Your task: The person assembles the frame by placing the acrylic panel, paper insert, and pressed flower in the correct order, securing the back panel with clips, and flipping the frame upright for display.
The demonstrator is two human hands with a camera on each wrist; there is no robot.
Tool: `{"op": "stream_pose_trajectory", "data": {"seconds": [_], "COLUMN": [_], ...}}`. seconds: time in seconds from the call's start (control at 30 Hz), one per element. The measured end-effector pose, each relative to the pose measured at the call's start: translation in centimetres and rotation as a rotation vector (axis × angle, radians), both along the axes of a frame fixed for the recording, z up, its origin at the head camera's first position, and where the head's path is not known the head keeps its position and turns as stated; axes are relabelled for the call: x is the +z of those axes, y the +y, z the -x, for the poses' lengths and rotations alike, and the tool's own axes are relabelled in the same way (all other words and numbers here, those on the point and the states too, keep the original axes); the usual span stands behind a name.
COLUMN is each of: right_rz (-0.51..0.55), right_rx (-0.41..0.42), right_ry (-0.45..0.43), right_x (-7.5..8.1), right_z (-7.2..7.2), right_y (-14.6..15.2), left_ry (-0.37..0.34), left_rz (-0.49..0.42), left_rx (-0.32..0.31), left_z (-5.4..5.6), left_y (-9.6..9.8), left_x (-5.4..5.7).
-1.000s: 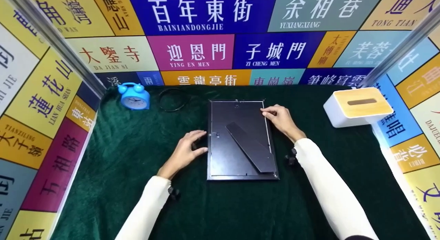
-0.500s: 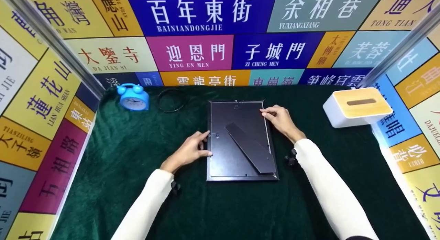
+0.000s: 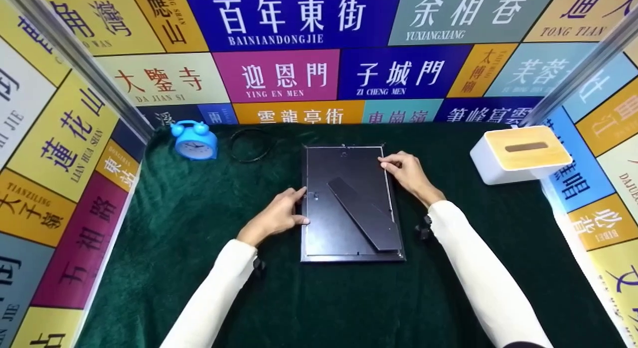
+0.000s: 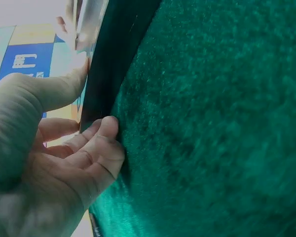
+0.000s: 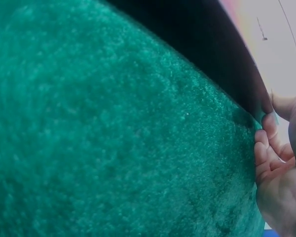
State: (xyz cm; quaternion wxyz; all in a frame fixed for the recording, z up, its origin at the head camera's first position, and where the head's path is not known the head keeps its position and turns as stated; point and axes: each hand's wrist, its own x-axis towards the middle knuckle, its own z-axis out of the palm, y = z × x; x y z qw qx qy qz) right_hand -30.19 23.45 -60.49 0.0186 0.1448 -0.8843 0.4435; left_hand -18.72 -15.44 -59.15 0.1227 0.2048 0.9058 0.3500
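A black picture frame point(image 3: 344, 218) lies face down on the green cloth, its back upward. The slanted stand point(image 3: 366, 216) lies against the back panel. At the frame's left edge, my left hand point(image 3: 275, 216) holds on with the thumb on top; the left wrist view shows the other fingers point(image 4: 108, 148) against the frame's side, close to the cloth. Near the upper right corner, my right hand point(image 3: 407, 174) pinches the right edge. In the right wrist view its fingertips point(image 5: 269, 126) meet the frame's dark side point(image 5: 202, 39). The frame's front is hidden.
A blue alarm clock point(image 3: 194, 140) stands at the back left, beside a thin black ring point(image 3: 249, 160) lying on the cloth. At the back right is a white tissue box point(image 3: 518, 166) with a wooden lid. Sign-covered walls point(image 3: 284, 75) enclose the back and sides.
My left hand has moved slightly right, and its thumb and fingertips now reach onto the frame's left edge. The right hand and the picture frame stay in place.
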Motion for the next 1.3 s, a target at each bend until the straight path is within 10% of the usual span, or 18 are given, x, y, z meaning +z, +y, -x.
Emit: {"op": "stream_pose_trajectory", "data": {"seconds": [0.23, 0.4, 0.47, 0.57, 0.83, 1.3], "right_rz": [0.013, 0.021, 0.019, 0.016, 0.029, 0.060], "right_rx": [-0.024, -0.028, -0.023, -0.018, 0.002, 0.016], "right_ry": [0.005, 0.017, 0.019, 0.020, 0.027, 0.033], "right_x": [0.0, -0.2, -0.3, -0.5, -0.7, -0.5], "right_z": [0.2, 0.2, 0.3, 0.3, 0.2, -0.1], "right_y": [0.6, 0.7, 0.7, 0.6, 0.2, 0.1], "left_ry": [-0.008, 0.053, 0.065, 0.037, -0.002, -0.121], "left_rz": [0.067, -0.129, -0.191, -0.237, -0.310, -0.389], "left_rx": [-0.023, -0.066, -0.021, 0.096, 0.278, 0.415], "left_z": [0.6, 3.3, 4.0, 4.2, 7.0, 8.9], "left_y": [0.8, -1.0, -1.3, -0.7, 0.2, 0.7], "left_x": [1.5, -2.1, -2.4, 0.0, -0.2, -1.1]}}
